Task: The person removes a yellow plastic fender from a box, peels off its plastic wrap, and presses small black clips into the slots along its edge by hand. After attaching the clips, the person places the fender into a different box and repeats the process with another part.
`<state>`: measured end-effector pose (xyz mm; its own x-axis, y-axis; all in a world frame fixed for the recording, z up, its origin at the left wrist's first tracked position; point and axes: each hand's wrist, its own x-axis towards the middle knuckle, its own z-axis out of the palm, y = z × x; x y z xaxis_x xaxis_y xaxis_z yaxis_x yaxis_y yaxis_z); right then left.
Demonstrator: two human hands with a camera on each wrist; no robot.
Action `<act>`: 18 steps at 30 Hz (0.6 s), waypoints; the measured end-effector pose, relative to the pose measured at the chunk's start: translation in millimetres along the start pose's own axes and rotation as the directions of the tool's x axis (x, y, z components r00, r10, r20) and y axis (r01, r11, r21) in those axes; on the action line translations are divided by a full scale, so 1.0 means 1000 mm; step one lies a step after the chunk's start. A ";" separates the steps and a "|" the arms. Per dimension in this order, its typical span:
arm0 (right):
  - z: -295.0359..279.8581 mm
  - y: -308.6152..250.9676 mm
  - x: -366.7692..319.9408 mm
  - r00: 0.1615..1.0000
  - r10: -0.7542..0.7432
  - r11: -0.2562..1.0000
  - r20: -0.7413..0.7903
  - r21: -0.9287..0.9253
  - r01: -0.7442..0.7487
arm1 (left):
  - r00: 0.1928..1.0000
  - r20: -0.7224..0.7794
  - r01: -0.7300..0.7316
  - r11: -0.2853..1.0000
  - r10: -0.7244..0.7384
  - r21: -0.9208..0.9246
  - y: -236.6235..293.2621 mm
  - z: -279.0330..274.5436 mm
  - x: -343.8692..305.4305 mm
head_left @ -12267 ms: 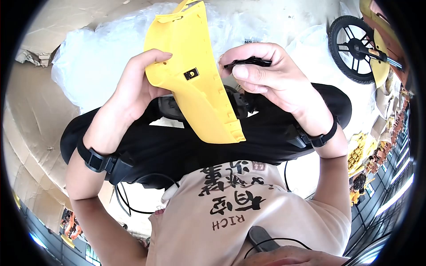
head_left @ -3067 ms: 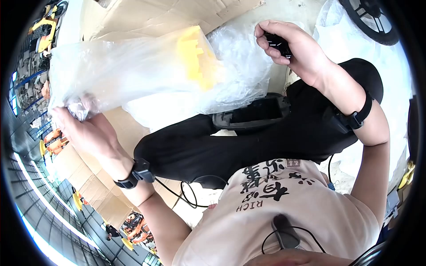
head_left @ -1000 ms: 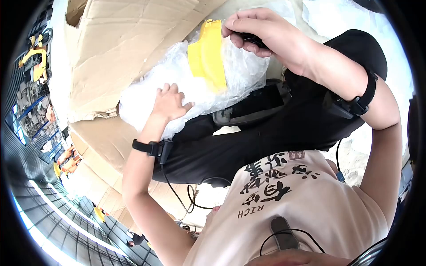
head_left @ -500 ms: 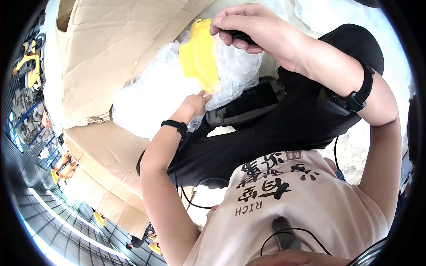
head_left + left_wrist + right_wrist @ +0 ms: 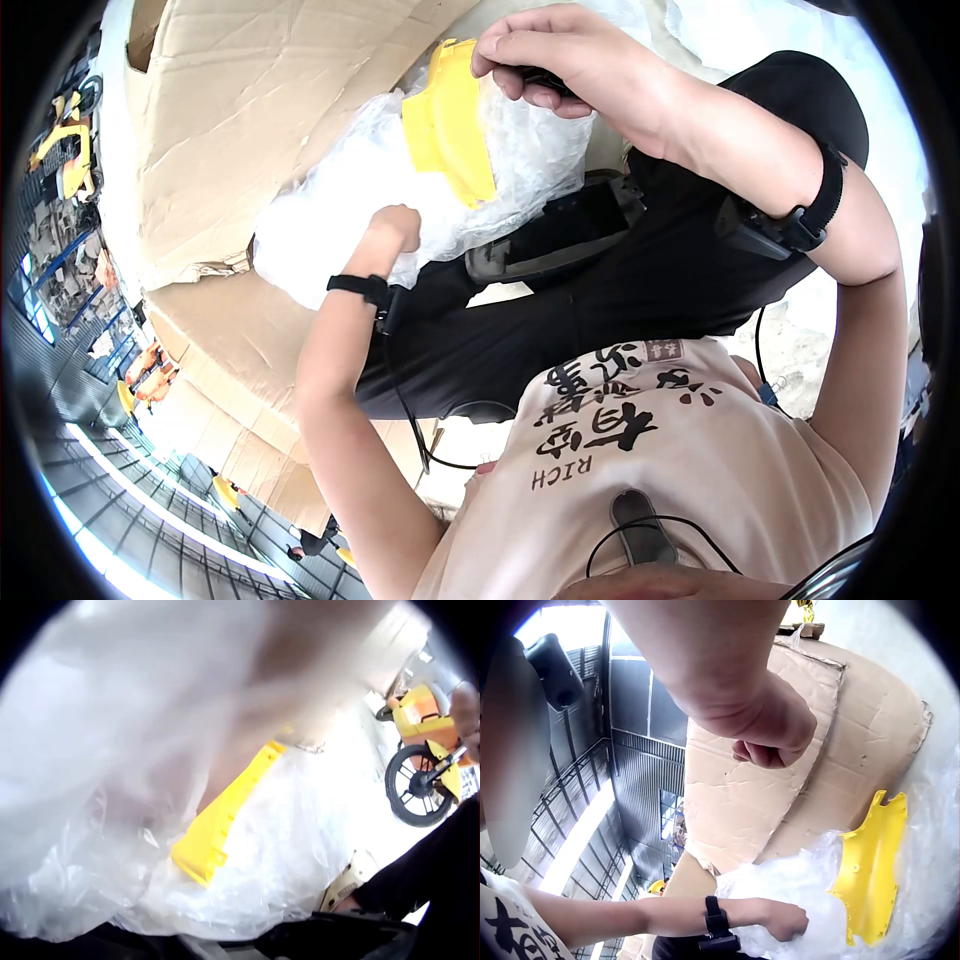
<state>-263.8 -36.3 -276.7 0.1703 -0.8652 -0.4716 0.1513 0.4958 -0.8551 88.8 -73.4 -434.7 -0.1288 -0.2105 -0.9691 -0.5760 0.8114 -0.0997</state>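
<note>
On the plastic (image 5: 325, 215), by the yellow panel (image 5: 450, 130), the left hand (image 5: 398, 228) curls, its grip unclear; the right hand (image 5: 585, 65) clasps black parts (image 5: 545, 80).

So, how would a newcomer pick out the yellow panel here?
From the big brown cardboard, look to the crumpled clear plastic beside it. The yellow panel lies on that plastic: long, curved, small tabs along one edge. It is the only solid yellow piece there.
</note>
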 end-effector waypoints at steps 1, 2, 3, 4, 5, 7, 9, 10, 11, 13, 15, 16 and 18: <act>-0.001 0.001 -0.001 1.000 -0.005 1.000 0.005 0.003 0.005 | 0.996 -0.005 0.091 0.995 -0.091 -0.035 -0.017 -0.002 -0.012; -0.001 0.001 -0.002 1.000 -0.017 1.000 0.005 0.003 0.017 | 0.988 -0.007 0.150 0.986 -0.151 -0.075 -0.032 -0.011 -0.030; 0.000 0.001 -0.002 0.999 -0.032 0.999 0.006 0.007 0.032 | 0.977 -0.006 0.212 0.971 -0.214 -0.114 -0.048 -0.022 -0.052; 0.001 0.000 -0.002 0.999 -0.041 0.999 0.018 0.014 0.041 | 0.969 -0.118 0.181 0.947 -0.219 -0.266 -0.065 -0.025 -0.075; 0.001 -0.002 -0.003 1.000 -0.016 1.000 0.014 0.026 0.015 | 0.944 -0.230 0.129 0.904 -0.238 -0.407 -0.079 -0.025 -0.098; 0.000 -0.006 -0.005 1.000 0.005 0.999 0.014 0.042 -0.005 | 0.815 -0.532 0.015 0.927 -0.229 -0.375 -0.093 -0.025 -0.134; -0.002 -0.009 -0.008 0.999 0.021 0.999 0.032 0.036 -0.022 | 0.715 -0.675 0.003 0.966 -0.184 -0.260 -0.094 -0.018 -0.155; -0.002 -0.009 -0.008 0.999 0.015 0.999 0.034 0.038 -0.017 | 0.597 -0.795 0.002 0.990 -0.112 -0.138 -0.095 -0.016 -0.161; -0.001 -0.010 -0.008 0.999 0.024 0.999 0.025 0.039 -0.025 | 0.595 -0.796 0.008 0.991 -0.114 -0.136 -0.096 -0.013 -0.165; -0.001 -0.008 -0.007 0.999 0.029 0.999 0.019 0.042 -0.030 | 0.557 -0.829 0.034 0.996 0.054 0.088 -0.100 -0.002 -0.165; -0.001 -0.007 -0.005 0.999 0.039 0.998 0.014 0.039 -0.040 | 0.617 -0.787 0.114 0.985 0.034 0.131 -0.116 0.025 -0.141; -0.001 -0.007 -0.003 0.999 0.031 0.999 0.011 0.036 -0.032 | 0.745 -0.657 0.184 0.982 -0.114 0.038 -0.126 0.040 -0.123; -0.002 -0.005 -0.002 0.999 0.048 0.998 0.017 0.048 -0.049 | 0.830 -0.502 0.262 0.964 -0.244 -0.035 -0.143 0.073 -0.087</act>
<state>-267.2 -37.2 -271.5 0.1943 -0.8391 -0.5081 0.1895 0.5403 -0.8198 241.1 -131.5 -352.5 -0.3717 -0.6460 -0.6667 -0.6172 0.7084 -0.3423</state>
